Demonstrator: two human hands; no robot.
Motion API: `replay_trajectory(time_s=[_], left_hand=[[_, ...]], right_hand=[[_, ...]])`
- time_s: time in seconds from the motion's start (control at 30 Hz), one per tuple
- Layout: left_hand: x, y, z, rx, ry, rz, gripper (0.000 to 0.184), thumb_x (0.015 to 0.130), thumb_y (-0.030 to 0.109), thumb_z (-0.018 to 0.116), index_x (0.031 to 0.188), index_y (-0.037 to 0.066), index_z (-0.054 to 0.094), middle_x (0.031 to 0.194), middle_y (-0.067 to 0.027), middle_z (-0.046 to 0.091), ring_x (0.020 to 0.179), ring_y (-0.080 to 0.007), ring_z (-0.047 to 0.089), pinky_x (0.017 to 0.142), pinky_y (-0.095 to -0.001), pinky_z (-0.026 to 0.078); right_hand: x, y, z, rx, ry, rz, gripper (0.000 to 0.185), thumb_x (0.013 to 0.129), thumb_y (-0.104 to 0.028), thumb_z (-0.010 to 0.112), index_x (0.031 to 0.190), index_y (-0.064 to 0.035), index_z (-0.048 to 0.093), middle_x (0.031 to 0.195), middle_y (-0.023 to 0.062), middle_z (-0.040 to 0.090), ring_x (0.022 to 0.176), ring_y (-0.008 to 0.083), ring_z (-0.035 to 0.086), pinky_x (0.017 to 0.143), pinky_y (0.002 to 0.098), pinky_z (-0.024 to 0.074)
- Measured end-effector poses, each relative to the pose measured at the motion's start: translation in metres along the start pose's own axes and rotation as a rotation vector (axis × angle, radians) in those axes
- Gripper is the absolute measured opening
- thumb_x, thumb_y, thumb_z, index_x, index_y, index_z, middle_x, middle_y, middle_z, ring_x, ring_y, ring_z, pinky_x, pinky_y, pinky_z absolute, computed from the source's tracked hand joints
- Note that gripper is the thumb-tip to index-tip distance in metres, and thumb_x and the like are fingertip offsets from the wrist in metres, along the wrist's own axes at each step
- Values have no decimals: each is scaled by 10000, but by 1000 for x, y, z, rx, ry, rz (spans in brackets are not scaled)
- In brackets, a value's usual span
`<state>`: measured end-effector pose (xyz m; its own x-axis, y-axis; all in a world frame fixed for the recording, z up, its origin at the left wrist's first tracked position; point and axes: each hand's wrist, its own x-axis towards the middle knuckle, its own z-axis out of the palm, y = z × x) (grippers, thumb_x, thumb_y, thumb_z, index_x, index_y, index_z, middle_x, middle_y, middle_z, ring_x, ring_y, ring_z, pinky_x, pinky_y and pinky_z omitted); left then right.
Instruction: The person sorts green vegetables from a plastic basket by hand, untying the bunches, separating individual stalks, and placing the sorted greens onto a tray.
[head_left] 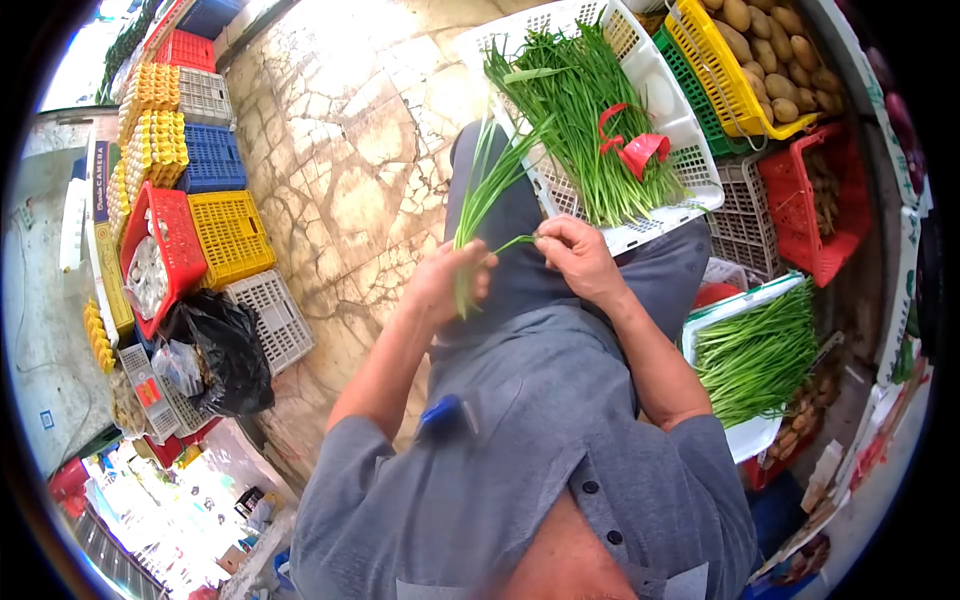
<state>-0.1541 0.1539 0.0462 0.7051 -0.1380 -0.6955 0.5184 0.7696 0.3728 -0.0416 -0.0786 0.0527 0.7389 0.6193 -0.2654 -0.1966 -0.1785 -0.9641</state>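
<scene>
My left hand [452, 280] is closed around a small bunch of long green stalks [490, 190], which fan upward and poke out below the fist. To its right, my right hand [575, 255] pinches the end of a green stalk that stretches across from the left hand. Just beyond my hands, a white crate [665, 100] rests by my knees, heaped with green stalks [585, 110]. A red strip [640, 152] lies curled on that heap.
At the right stand a white tray of trimmed green stalks [755, 355], a red crate [845, 205] and a yellow crate [700, 65] of potatoes. Stacked crates [230, 232], egg trays [157, 140] and a black bag [230, 350] line the left side.
</scene>
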Motion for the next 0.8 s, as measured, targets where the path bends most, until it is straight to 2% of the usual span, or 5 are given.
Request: replay_trajectory(time_s=[0.1, 0.23, 0.37, 0.53, 0.8], left_hand=[[-4, 3, 15, 15, 45, 4, 156, 1009, 167, 567, 1100, 41, 565, 1015, -147, 679, 797, -250, 675, 671, -380, 596], [-2, 5, 19, -30, 30, 0, 146, 1017, 173, 563, 1085, 46, 546, 1023, -145, 674, 870, -269, 682, 739, -405, 603], [-1, 6, 33, -66, 12, 24, 160, 1026, 182, 553, 1106, 44, 571, 1076, -149, 678, 955, -280, 688, 799, -419, 604], [7, 5, 37, -37, -56, 73, 203, 1025, 197, 565, 1132, 32, 616, 1173, -183, 680, 1042, -286, 692, 871, -430, 604], [28, 5, 58, -4, -17, 138, 207, 1024, 207, 578, 1081, 14, 626, 1102, -196, 700, 1047, -288, 690, 883, -424, 593]], right_hand=[[-3, 3, 7, 582, -19, -21, 118, 984, -46, 552, 1038, -34, 656, 1271, 180, 636, 961, 215, 695, 834, 322, 549], [-8, -18, 14, 1071, -227, -63, 151, 1016, -94, 514, 1079, -36, 639, 1248, 230, 654, 1117, 326, 659, 1011, 436, 483], [-9, -1, 22, 590, -94, 70, 115, 1003, -85, 570, 1056, 4, 620, 1082, 189, 701, 989, 268, 696, 918, 338, 532], [-18, -42, 33, -282, -35, -236, 170, 902, -139, 677, 1023, -22, 652, 990, 150, 687, 902, 316, 687, 793, 380, 529], [-17, -13, 29, -548, -34, -427, 128, 864, -126, 690, 937, -27, 657, 890, 141, 653, 810, 338, 641, 737, 419, 503]])
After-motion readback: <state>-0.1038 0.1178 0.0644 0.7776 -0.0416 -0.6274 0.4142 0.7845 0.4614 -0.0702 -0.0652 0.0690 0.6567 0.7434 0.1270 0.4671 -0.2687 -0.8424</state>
